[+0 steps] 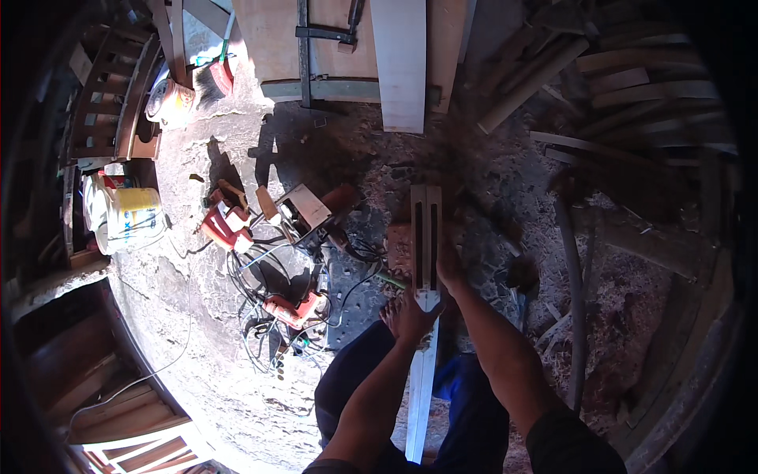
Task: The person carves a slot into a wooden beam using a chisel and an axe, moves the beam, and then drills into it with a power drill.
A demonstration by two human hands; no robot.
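Observation:
Between my legs, two long, narrow wooden pieces lie side by side, pointing away from me. Each has a long dark slot near its far end. My left hand grips them from the left, just below the slots, its thumb laid across the top. Higher up, my right hand is closed against their right side, with its fingertips partly hidden in shadow. Beneath the slotted end sits a reddish-brown block.
Left of the block lie a red-bodied power tool, another red tool and tangled cords. A white bucket stands farther left. Ahead, a pale board leans near a clamp. Stacked timber and wood shavings are on the right.

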